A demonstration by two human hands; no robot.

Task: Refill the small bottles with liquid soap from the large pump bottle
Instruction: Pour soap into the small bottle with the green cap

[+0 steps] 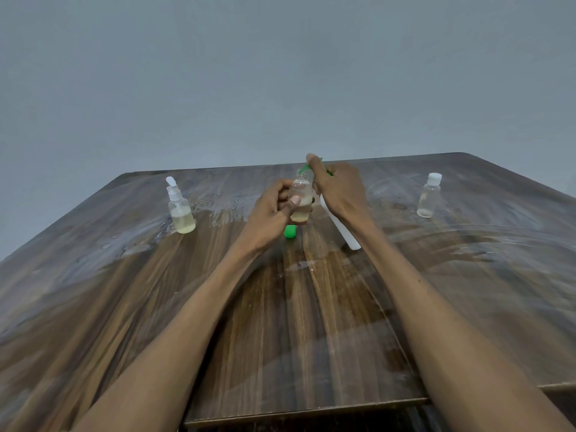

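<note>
1. Just above the centre of the frame, the left hand [274,207] curls its fingers and thumb round a small uncapped bottle [301,199], holding it upright and lifted off the table [311,322]. Likely this keeps its open neck steady and level under the spout.
2. The right hand [338,191] grips the large pump bottle [343,232], a white one tilted so its base points toward the lower right, with its green nozzle [303,168] reaching over the small bottle's mouth. The forefinger lies on top of the pump head, placed, I judge, to press soap out.
3. The held bottle shows pale yellowish liquid in its lower part only, so filling looks partly done.
4. A green cap [290,231] lies on the table just below the left hand, probably the held bottle's own, set close for recapping.
5. At middle left stands a bottle with an open flip lid [180,210], roughly half full of the same pale liquid.
6. At middle right stands a clear capped bottle [429,196], which looks nearly empty, so it probably awaits its turn.
7. The two stand well apart from the hands, which leaves working room in the middle.
8. The table is dark wood-grain laminate, glossy, with wet smears and droplets across its far half, thickest at the left.
9. Behind it is a plain grey-blue wall [280,73], filling the upper part of the frame.
</note>
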